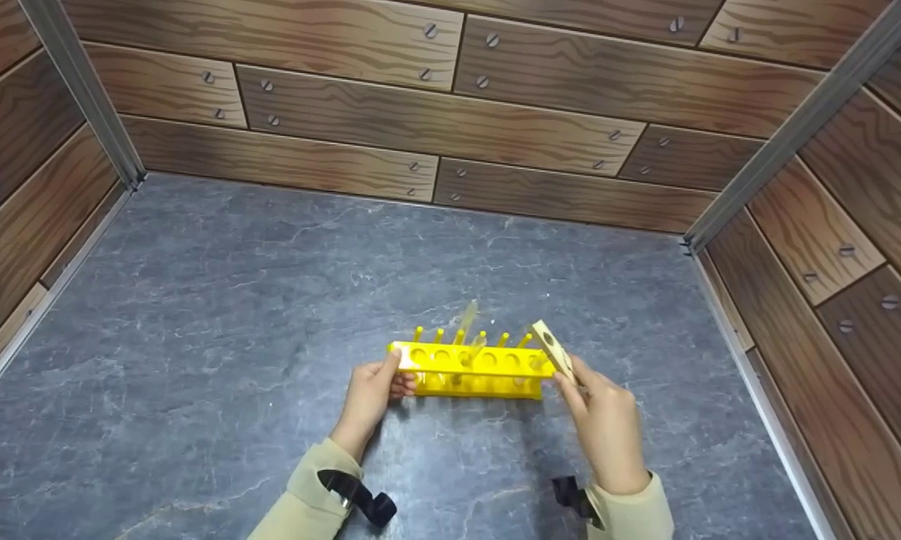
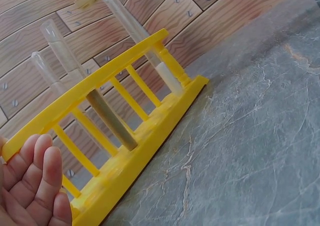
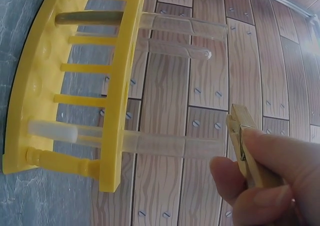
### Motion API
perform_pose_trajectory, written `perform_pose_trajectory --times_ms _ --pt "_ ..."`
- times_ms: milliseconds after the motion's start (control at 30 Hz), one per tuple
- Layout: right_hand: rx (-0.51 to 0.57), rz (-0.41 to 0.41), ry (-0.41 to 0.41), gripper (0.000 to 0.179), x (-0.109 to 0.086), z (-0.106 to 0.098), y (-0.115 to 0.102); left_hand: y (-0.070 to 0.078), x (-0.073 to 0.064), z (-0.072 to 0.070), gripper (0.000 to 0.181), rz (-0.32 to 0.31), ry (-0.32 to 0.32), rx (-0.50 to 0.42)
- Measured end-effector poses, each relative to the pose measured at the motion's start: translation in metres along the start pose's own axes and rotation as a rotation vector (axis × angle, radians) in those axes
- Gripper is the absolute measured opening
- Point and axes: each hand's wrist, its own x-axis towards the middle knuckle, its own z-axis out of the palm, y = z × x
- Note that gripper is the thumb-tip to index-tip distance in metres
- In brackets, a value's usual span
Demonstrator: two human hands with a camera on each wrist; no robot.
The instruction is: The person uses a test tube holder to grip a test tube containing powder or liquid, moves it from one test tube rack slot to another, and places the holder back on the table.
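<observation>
A yellow test tube rack [image 1: 500,361] stands on the grey marbled surface. My left hand [image 1: 369,390] grips its left end, thumb on the top plate and fingers beneath. With my right hand [image 1: 608,420] I pinch a wooden test tube holder [image 1: 554,351] above the rack's right end. The holder's tip lies right at the mouth of a test tube with white contents [image 3: 175,147], which stands in the end hole. Another test tube, with brownish contents [image 2: 112,118], stands near the middle. Behind it an empty test tube [image 3: 175,49] sits upside down, rounded end up.
Wood-patterned panels [image 1: 345,112] wall in the surface at the back and both sides, with metal corner posts [image 1: 788,127] between them. Upright yellow pegs [image 1: 418,334] line the rack's back edge. Black straps with small cameras [image 1: 360,496] sit on both wrists.
</observation>
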Motion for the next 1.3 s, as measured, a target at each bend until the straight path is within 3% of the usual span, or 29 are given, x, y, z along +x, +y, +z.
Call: perform_pose_trajectory --times_ms 600,1300 --pt "-0.018 0.099 -0.053 0.034 0.001 -0.005 0.007 0.000 0.000 -0.001 0.047 0.012 -0.013 0.004" --pt "-0.018 0.105 -0.044 0.033 -0.001 -0.008 0.015 0.001 -0.001 0.000 0.047 0.009 -0.005 0.018"
